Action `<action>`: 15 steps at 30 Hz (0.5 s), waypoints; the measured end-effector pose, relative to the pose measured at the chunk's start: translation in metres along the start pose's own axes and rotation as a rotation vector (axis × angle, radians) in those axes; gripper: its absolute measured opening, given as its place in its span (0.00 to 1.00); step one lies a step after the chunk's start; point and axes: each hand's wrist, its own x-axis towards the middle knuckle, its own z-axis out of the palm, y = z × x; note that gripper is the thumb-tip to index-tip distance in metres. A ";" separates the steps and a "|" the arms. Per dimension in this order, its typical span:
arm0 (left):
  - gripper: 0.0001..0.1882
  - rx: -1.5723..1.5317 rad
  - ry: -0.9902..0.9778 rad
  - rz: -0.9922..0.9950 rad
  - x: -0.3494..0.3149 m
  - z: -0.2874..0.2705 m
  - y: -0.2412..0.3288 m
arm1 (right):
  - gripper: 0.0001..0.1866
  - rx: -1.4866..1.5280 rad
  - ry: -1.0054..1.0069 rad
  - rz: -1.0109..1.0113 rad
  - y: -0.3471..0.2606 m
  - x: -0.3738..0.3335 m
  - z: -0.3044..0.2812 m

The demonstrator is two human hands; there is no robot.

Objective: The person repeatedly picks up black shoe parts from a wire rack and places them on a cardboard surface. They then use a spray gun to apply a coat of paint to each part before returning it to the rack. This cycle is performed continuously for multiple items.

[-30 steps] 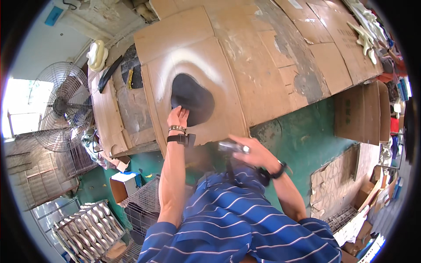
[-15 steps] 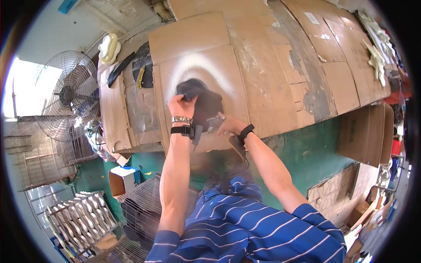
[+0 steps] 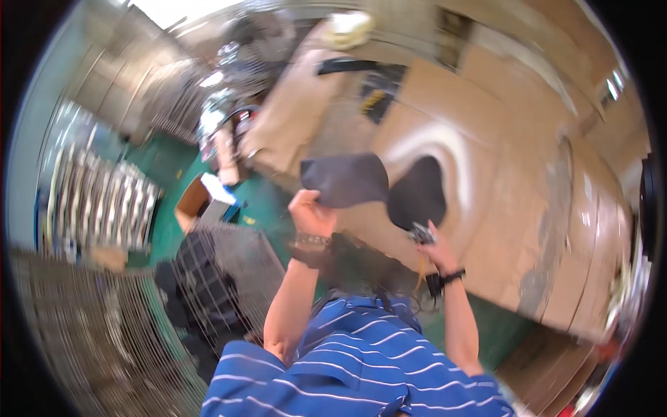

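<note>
My left hand (image 3: 313, 212) pinches the near-left edge of a thin, dark, curved sheet piece (image 3: 347, 181), held up beside the table's near edge. In my right hand (image 3: 440, 251) is a small metal spray gun (image 3: 422, 234), with a thin yellowish hose hanging below it. Just beyond the gun, a second dark rounded shape (image 3: 418, 193) shows on the cardboard (image 3: 500, 139); I cannot tell whether it is a flat piece or a stain. A whitish arc of spray residue (image 3: 455, 149) curves round its far side.
Past the table's left end are a fan (image 3: 240, 62) and a bundle of wrapped items. A black strip (image 3: 354, 65) and a pale foam-like piece (image 3: 347, 29) lie at the far left. Wire racks (image 3: 229, 278) and an open carton (image 3: 194, 201) stand on the green floor (image 3: 161, 163).
My view has turned left. My left hand has lifted the dark sheet piece off the cardboard and carried it left, apart from the spray gun. My right hand keeps the gun.
</note>
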 end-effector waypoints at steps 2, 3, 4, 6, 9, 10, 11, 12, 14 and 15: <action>0.17 -0.040 0.040 0.088 -0.039 -0.025 0.039 | 0.49 -0.039 -0.035 -0.117 0.000 -0.024 0.030; 0.17 -0.063 0.036 0.128 -0.057 -0.055 0.061 | 0.49 -0.055 -0.094 -0.088 -0.009 -0.042 0.040; 0.16 -0.086 0.065 0.152 -0.068 -0.067 0.074 | 0.48 -0.008 -0.138 -0.018 -0.008 -0.059 0.043; 0.15 -0.127 0.147 0.258 -0.100 -0.102 0.107 | 0.47 -0.033 -0.217 0.089 -0.013 -0.085 0.055; 0.13 -0.179 0.304 0.469 -0.151 -0.137 0.144 | 0.46 -0.284 -0.307 0.096 -0.023 -0.113 0.070; 0.11 -0.182 0.378 0.537 -0.167 -0.127 0.159 | 0.44 -0.464 -0.331 0.043 -0.011 -0.113 0.068; 0.10 -0.185 0.460 0.607 -0.185 -0.127 0.174 | 0.41 -0.450 -0.379 0.126 -0.035 -0.120 0.080; 0.11 -0.212 0.503 0.662 -0.195 -0.138 0.188 | 0.39 -0.503 -0.410 0.032 -0.032 -0.120 0.080; 0.12 -0.232 0.527 0.753 -0.208 -0.177 0.219 | 0.37 -0.576 -0.447 -0.018 -0.042 -0.117 0.086; 0.12 -0.230 0.532 0.784 -0.214 -0.189 0.236 | 0.37 -0.594 -0.454 0.023 -0.055 -0.116 0.092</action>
